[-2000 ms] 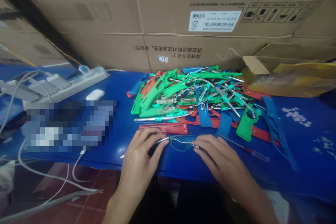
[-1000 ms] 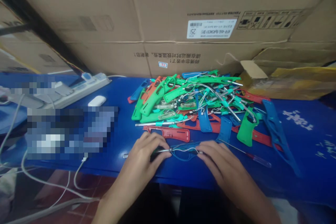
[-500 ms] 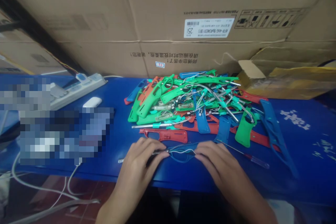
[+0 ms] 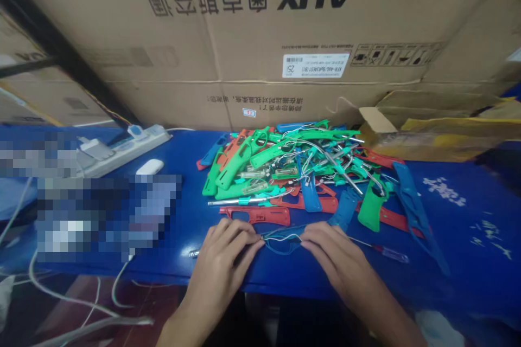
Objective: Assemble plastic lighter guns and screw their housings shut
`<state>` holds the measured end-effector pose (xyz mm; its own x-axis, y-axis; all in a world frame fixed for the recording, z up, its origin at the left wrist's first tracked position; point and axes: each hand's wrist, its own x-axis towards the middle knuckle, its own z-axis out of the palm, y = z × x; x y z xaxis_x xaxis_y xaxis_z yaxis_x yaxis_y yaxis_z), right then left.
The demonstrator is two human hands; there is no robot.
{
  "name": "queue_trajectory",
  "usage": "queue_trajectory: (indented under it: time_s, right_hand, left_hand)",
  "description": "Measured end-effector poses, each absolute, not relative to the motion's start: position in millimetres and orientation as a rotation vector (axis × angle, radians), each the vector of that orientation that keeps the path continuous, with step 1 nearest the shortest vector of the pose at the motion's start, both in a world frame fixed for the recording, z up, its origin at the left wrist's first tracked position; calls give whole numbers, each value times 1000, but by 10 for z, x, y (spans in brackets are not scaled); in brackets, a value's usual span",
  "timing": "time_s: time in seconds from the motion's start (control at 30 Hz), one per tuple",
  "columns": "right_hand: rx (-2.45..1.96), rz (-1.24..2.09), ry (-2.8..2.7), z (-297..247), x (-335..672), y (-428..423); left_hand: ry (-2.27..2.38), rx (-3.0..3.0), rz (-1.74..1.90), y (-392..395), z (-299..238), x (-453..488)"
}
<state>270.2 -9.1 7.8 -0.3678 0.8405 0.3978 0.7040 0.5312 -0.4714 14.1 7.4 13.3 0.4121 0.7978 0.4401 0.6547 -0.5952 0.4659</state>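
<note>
Blue shell (image 4: 284,248) smooth glossy plastic; metal rod (image 4: 232,201) shiny (bare finish); cardboard box (image 4: 244,38) matt.

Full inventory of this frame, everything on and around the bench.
plastic handle shells: many, green, red, blue, piled mid-table
blue shell: one, wired, between the hands
metal rod: one, silver, before the pile
screwdriver: one, translucent handle, right of right hand
power strip: one, white, left rear
cardboard boxes: several, brown, behind
table: one, blue, underneath
left hand: fingers pinch a metal probe at the shell
right hand: fingers on the shell's other end
</note>
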Motion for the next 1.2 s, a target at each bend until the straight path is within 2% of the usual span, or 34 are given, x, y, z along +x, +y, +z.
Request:
queue_trajectory:
  time_s: [0.23, 0.77, 1.0, 1.2]
  right_hand:
    - [-1267, 164, -2199, 107, 2672, -43]
    - [-1358, 262, -2226, 134, 2618, -13]
    - [-1409, 424, -2115, 85, 2623, 13]
    - [-1358, 338, -2156, 86, 2611, 4]
  left_hand:
    - [1277, 2369, 947, 76, 120, 129]
    - [1281, 2349, 972, 73, 133, 150]
    - [1305, 2330, 965, 62, 146, 164]
    - [1290, 2345, 973, 68, 156, 164]
